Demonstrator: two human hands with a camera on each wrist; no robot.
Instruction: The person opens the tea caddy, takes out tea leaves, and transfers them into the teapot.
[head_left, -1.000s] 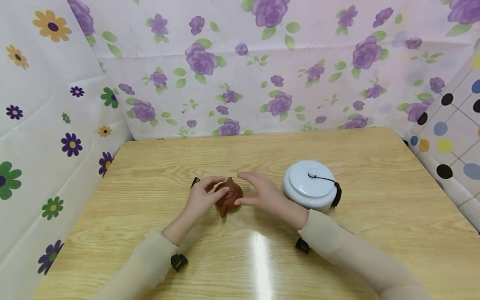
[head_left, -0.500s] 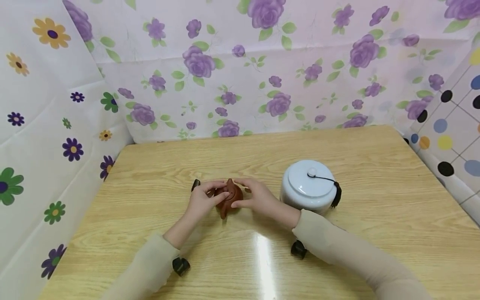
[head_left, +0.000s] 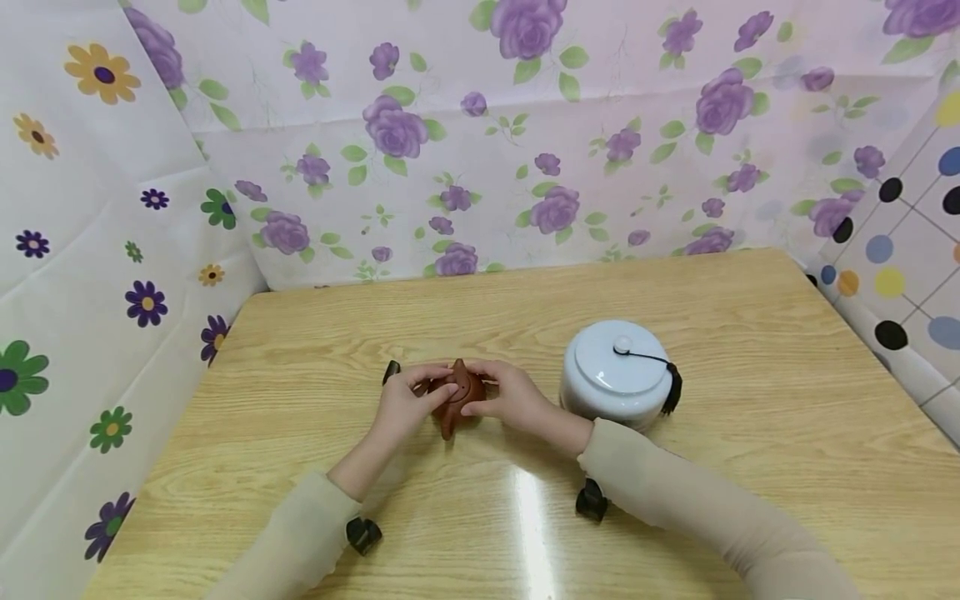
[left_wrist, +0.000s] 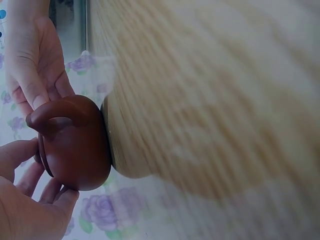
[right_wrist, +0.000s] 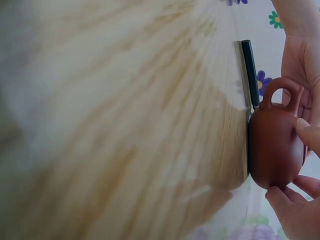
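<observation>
A small reddish-brown clay teapot (head_left: pixel 468 392) stands on the wooden table, its looped handle toward me and its spout pointing away. From its left side my left hand (head_left: pixel 402 406) holds it, with the thumb over the lid and the fingers round the far side. My right hand (head_left: pixel 517 398) grips the pot's right side between thumb and fingers. Both wrist views show the teapot (left_wrist: pixel 80 145) between the two hands; in the right wrist view its body (right_wrist: pixel 275 145) rests against the tabletop. The hands cover part of the lid.
A pale lidded jar (head_left: pixel 615 375) with a black tassel (head_left: pixel 672 392) stands close to the right forearm. Beyond my left hand lies a thin object with a black handle (right_wrist: pixel 250 72), its other end hidden by the teapot. Patterned cloths surround the table (head_left: pixel 337 333).
My right hand has moved left and closed onto the teapot's right side. The left hand stays on the pot, and the teapot has barely shifted in the view.
</observation>
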